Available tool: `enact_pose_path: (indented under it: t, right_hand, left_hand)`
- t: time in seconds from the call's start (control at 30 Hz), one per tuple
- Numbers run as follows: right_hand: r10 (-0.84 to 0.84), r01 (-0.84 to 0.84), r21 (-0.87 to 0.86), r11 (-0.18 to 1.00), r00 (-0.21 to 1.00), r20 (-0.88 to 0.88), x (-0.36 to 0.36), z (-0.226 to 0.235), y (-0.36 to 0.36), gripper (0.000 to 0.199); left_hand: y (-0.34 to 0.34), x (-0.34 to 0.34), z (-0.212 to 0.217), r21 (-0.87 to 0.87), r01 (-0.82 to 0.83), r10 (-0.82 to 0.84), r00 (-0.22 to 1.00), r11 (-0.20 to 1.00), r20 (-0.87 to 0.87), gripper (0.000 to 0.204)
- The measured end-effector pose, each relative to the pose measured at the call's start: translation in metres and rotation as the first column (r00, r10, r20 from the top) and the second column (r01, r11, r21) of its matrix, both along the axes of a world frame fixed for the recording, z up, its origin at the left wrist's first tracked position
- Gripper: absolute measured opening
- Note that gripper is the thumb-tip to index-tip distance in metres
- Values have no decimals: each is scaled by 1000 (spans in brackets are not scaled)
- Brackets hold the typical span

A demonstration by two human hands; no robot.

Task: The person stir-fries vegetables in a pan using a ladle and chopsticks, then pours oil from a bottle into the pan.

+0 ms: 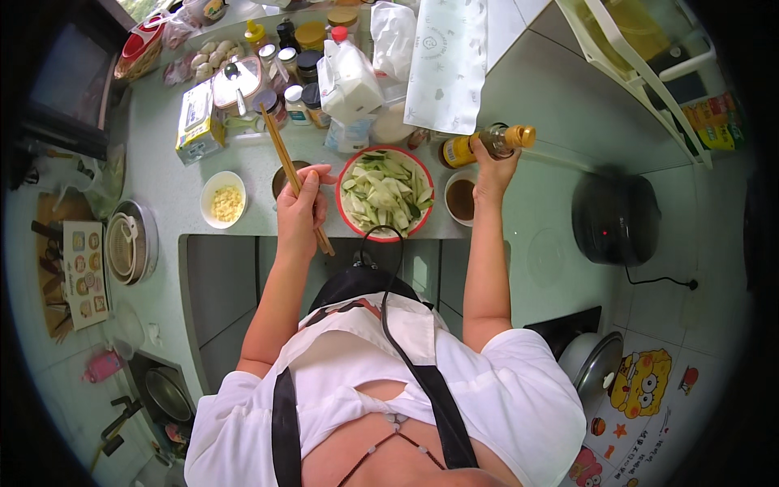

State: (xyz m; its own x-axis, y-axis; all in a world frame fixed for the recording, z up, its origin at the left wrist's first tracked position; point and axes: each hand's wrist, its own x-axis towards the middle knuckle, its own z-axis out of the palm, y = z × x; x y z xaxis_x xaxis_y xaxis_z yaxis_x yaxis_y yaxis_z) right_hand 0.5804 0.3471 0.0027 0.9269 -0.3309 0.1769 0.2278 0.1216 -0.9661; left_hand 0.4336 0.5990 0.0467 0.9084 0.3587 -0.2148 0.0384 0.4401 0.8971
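A pair of wooden chopsticks (280, 150) slants through the closed fingers of my left hand (299, 213), above the counter's front edge. My right hand (493, 172) is wrapped round a glass bottle (459, 152) with a yellow label and cap, tilted nearly flat with its cap end to the right. Just below the bottle stands a small white bowl of brown liquid (461, 200). Between my hands, a red-rimmed plate (343, 213) bears pale green vegetable slices (386, 191). Partly hidden behind my left hand is another small bowl (281, 183). A white bowl (204, 213) of chopped garlic sits further left.
Along the back stand several jars (296, 105), a white jug (349, 81) with a red cap, and a tissue pack (199, 122). A patterned sheet (446, 65) hangs near the bottle. At right is a black appliance (617, 217); at left, a strainer in a metal basin (146, 252).
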Motion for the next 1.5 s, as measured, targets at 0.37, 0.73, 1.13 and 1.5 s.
enact_pose_path:
  t: [0.37, 0.73, 1.13, 1.5]
  right_hand:
    - [-18, 6, -140, 990, 997, -81, 9, -47, 12, 58]
    - [-65, 49, -326, 944, 997, -38, -7, -38, 24, 76]
    - [-69, 83, 56, 995, 974, -215, -237, 0, 13, 19]
    - [-644, 642, -85, 762, 736, -208, -502, 64, -86, 17]
  left_hand:
    - [11, -6, -1, 16, -6, 7, 1000, 1000, -14, 24]
    - [31, -49, 1, 33, 25, -25, 1000, 999, -11, 23]
    - [14, -97, -5, 62, 307, -309, 950, 950, 40, 19]
    - [-133, -174, -4, -2, 814, -808, 578, 581, 114, 18]
